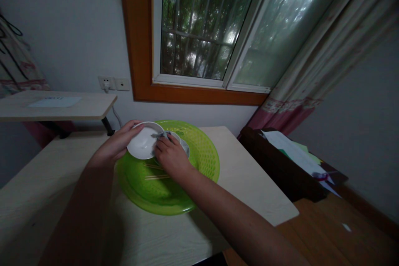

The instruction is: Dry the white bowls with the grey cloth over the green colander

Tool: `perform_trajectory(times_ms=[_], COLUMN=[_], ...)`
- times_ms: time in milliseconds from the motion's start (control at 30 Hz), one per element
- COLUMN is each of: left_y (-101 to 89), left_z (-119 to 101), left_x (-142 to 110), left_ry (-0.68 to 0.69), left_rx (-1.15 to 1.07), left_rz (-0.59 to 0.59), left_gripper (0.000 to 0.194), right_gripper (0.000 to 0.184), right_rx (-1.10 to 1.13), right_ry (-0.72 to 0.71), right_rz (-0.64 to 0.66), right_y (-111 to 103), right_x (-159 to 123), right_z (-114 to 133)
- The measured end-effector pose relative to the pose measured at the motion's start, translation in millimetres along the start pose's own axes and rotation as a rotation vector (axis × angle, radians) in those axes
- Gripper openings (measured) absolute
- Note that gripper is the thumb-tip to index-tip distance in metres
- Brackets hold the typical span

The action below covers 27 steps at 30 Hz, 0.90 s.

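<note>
Head view: white bowl (142, 144) at green basin's (208, 156) ten-to-eleven o'clock; round, no long axis. Left hand (122, 141) grips its ten o'clock rim; right hand (172, 156), pinching grey cloth (163, 134), at its three o'clock. Neither clearly nearer.

No text is legible. A sheet of paper (52, 103), lying between the front and back edges of the raised shelf (90, 110), bears a short row of dark marks, too small to read.
</note>
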<state>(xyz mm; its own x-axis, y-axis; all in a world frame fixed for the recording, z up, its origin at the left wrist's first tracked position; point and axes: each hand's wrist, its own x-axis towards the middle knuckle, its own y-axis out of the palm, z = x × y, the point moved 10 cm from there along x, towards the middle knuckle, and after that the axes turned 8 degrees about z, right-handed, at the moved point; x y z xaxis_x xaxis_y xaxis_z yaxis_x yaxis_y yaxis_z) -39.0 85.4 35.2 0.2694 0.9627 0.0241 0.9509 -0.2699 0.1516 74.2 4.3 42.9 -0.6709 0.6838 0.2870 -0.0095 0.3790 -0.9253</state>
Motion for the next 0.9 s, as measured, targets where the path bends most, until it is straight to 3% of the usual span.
perform_trajectory(times_ms=[167, 333, 567, 900], left_y=[2.3, 5.7, 10.7, 4.0], left_z=[2, 6, 8, 7], left_x=[7, 13, 17, 18], left_ry=[0.042, 0.103, 0.131, 0.135], left_rx=[-0.027, -0.024, -0.007, -0.026], left_rz=[-0.027, -0.059, -0.034, -0.078], left_gripper=[0.057, 0.048, 0.045, 0.042], right_gripper=[0.031, 0.060, 0.076, 0.056], right_rx=[0.121, 0.319, 0.534, 0.378], right_ry=[0.004, -0.049, -0.100, 0.005], right_rz=[0.049, 0.064, 0.083, 0.063], right_y=[6, 15, 20, 25], right_x=[-3, -5, -5, -3], right_z=[4, 8, 8, -3])
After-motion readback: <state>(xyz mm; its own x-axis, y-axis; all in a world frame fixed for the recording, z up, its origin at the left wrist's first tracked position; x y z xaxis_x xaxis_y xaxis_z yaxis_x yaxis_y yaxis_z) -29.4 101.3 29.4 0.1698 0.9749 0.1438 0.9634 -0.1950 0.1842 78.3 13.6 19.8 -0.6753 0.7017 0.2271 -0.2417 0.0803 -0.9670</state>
